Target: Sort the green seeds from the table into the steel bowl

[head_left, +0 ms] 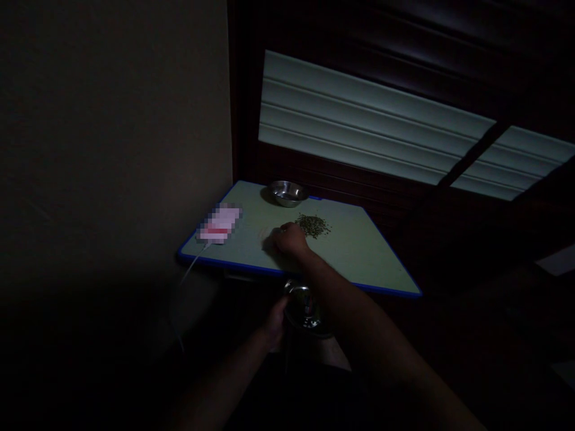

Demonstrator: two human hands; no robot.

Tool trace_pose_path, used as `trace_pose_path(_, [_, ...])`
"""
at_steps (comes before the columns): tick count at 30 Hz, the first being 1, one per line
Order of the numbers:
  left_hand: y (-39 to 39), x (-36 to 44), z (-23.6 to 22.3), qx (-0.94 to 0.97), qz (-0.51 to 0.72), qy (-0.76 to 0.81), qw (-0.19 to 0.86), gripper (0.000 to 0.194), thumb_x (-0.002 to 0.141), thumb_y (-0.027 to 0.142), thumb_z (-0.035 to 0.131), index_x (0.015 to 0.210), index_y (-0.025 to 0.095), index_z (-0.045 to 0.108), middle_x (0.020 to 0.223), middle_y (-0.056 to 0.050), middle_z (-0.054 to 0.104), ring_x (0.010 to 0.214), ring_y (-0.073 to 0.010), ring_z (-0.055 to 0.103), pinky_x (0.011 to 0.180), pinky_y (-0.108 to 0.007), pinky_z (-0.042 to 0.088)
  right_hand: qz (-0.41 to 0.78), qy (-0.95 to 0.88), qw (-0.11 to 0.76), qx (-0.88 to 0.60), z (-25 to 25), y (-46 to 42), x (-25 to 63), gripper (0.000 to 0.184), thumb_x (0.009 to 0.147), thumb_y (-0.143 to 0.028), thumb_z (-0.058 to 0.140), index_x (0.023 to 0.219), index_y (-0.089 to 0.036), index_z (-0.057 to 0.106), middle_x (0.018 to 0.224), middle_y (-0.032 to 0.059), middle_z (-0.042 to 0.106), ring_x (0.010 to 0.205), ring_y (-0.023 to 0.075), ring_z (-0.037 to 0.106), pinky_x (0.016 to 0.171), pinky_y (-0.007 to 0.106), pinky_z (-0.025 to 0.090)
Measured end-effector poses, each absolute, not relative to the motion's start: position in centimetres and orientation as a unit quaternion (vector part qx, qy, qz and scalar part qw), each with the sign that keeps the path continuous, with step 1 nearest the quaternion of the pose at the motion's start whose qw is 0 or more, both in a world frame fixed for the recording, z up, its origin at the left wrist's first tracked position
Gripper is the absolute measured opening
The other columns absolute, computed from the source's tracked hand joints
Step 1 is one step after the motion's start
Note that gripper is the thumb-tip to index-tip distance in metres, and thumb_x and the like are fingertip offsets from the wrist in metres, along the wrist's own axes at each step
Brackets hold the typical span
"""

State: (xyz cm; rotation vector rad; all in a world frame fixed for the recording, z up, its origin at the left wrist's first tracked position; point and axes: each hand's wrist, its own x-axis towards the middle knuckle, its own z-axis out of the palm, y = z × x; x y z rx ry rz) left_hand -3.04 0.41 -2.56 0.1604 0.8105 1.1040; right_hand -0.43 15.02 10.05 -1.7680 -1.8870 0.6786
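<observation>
My left hand (pixel 275 326) grips the near-left rim of a shiny metal bowl (pixel 308 328), held low in front of the table's near edge. Part of that bowl is behind my right forearm, and its contents are too dark to make out. Over the tabletop, my right hand (pixel 291 238) is closed, its fingers curled down and mostly hidden; I cannot see what they hold. Just beyond it lies a loose pile of small brownish grains or seeds (pixel 314 225). A second metal bowl (pixel 287 193) stands upright at the table's far edge.
The pale table (pixel 359 263) has a blue rim. On its left lies a pixelated pink-and-white device (pixel 220 223), from which a white cable (pixel 194 262) hangs over the edge. A wall (pixel 112 120) rises at left; dark wood with pale slatted panels (pixel 359 114) stands behind. The room is very dim.
</observation>
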Motion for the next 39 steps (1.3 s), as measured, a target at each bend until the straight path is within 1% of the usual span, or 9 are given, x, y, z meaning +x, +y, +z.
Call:
trace_pose_path(5, [0.4,-3.0,-3.1,0.054,0.51,0.382,0.769,0.017,0.079,0.028,0.07,0.089,0.016,0.075,0.09,-0.01,0.08,0.106,-0.031,0.069,0.1,-0.043,0.048,0.286,-0.675,0.255,-0.631,11.1,15.2,0.9,0.052,0.073,-0.02,0.068,0.125,-0.009,0.063,0.077,0.0092,0.075,0.066,0.0185,0.069,0.06,0.025,0.049])
trace_pose_path(9, [0.7,-2.9,-3.5,0.062,0.532,0.382,0.753,0.015,0.075,0.023,0.072,0.087,0.014,0.075,0.087,-0.01,0.08,0.097,-0.0288,0.072,0.095,-0.04,0.05,0.354,-0.678,0.288,-0.576,12.0,15.3,3.4,0.05,0.075,-0.017,0.07,0.123,-0.01,0.06,0.056,0.0006,0.066,0.051,0.0141,0.062,0.055,0.023,0.046])
trace_pose_path(13, [0.9,-2.7,-3.6,0.075,0.539,0.383,0.747,0.012,0.074,0.022,0.072,0.083,0.013,0.075,0.082,-0.01,0.079,0.088,-0.0261,0.073,0.092,-0.038,0.052,0.395,-0.635,0.364,-0.555,12.6,16.2,7.4,0.047,0.069,-0.011,0.07,0.115,-0.012,0.06,0.054,-0.0033,0.062,0.047,0.0119,0.057,0.046,0.021,0.039])
trace_pose_path(16, [0.8,-2.6,-3.5,0.072,0.547,0.382,0.741,0.012,0.074,0.02,0.072,0.083,0.012,0.075,0.082,-0.009,0.079,0.085,-0.0249,0.074,0.09,-0.037,0.053,0.41,-0.609,0.403,-0.546,12.5,17.5,10.5,0.045,0.061,-0.013,0.072,0.104,-0.014,0.061,0.055,-0.0039,0.062,0.046,0.0122,0.055,0.043,0.021,0.036])
trace_pose_path(19, [0.7,-2.6,-3.3,0.06,0.533,0.404,0.741,0.007,0.077,0.019,0.07,0.079,0.014,0.074,0.078,-0.008,0.079,0.078,-0.0232,0.074,0.086,-0.035,0.055,0.414,-0.597,0.442,-0.525,12.0,18.8,13.1,0.034,0.055,-0.018,0.071,0.088,-0.017,0.061,0.055,-0.0042,0.06,0.046,0.0118,0.052,0.044,0.023,0.036])
trace_pose_path(24, [0.7,-2.7,-3.0,0.066,0.53,0.403,0.743,0.01,0.079,0.017,0.066,0.083,0.014,0.074,0.077,-0.008,0.079,0.084,-0.0252,0.075,0.086,-0.036,0.056,0.413,-0.576,0.497,-0.501,10.7,20.1,15.8,0.017,0.051,-0.023,0.063,0.067,-0.018,0.062,0.05,-0.0049,0.053,0.045,0.0095,0.043,0.046,0.024,0.033])
trace_pose_path(27, [0.7,-2.9,-2.6,0.057,0.52,0.428,0.737,0.014,0.082,0.014,0.061,0.08,0.011,0.074,0.075,-0.01,0.078,0.08,-0.0236,0.074,0.084,-0.033,0.056,0.411,-0.576,0.505,-0.495,10.1,20.2,16.6,0.017,0.051,-0.027,0.064,0.064,-0.017,0.063,0.05,-0.0046,0.052,0.047,0.009,0.041,0.048,0.024,0.031])
trace_pose_path(33, [0.5,-3.2,-1.5,0.076,0.537,0.429,0.722,0.015,0.081,0.014,0.061,0.085,0.009,0.075,0.075,-0.01,0.077,0.082,-0.0245,0.074,0.084,-0.033,0.056,0.388,-0.585,0.494,-0.512,9.6,19.7,16.8,0.017,0.052,-0.031,0.065,0.062,-0.018,0.063,0.057,-0.0019,0.06,0.056,0.0119,0.05,0.056,0.025,0.038])
trace_pose_path(39, [0.4,-3.5,-1.3,0.079,0.534,0.436,0.72,0.016,0.08,0.015,0.06,0.086,0.01,0.074,0.089,-0.013,0.079,0.094,-0.0276,0.073,0.089,-0.036,0.055,0.328,-0.585,0.49,-0.557,9.6,19.9,17.1,0.013,0.056,-0.029,0.064,0.061,-0.017,0.065,0.059,-0.001,0.06,0.061,0.0135,0.052,0.061,0.026,0.041])
